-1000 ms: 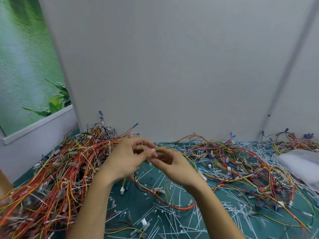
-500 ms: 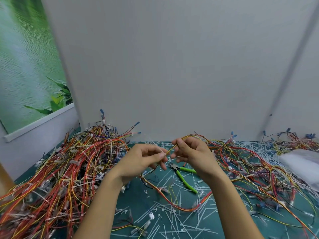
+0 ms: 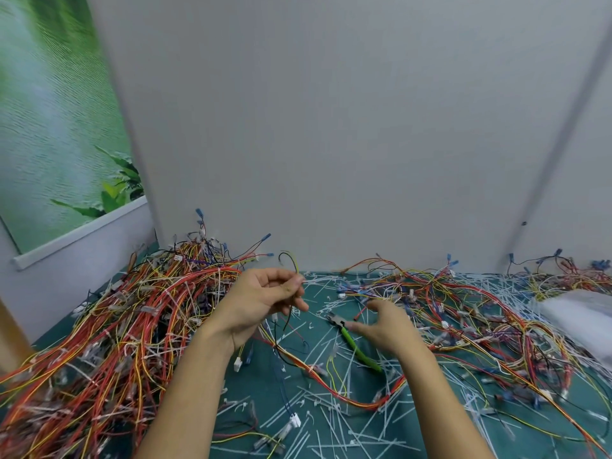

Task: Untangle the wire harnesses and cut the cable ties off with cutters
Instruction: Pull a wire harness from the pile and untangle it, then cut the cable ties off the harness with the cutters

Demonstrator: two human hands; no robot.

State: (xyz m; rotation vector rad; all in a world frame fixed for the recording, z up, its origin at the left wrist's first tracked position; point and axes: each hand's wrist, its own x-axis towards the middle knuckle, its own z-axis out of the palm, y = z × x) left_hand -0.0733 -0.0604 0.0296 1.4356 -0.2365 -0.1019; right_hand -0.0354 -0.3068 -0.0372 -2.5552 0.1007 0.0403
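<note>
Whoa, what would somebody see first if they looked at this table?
A huge tangled wire pile, red, orange and yellow, heaps up on the left of the table, with loose wires spread on the right. In the middle, the left hand pinches a thin wire while the right hand opens over green-handled cutters. White cut cable ties litter the green mat all around.

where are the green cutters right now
In the head view the green cutters lie on the teal mat right of centre, just under the spread fingers of the right hand, among cut cable ties.
</note>
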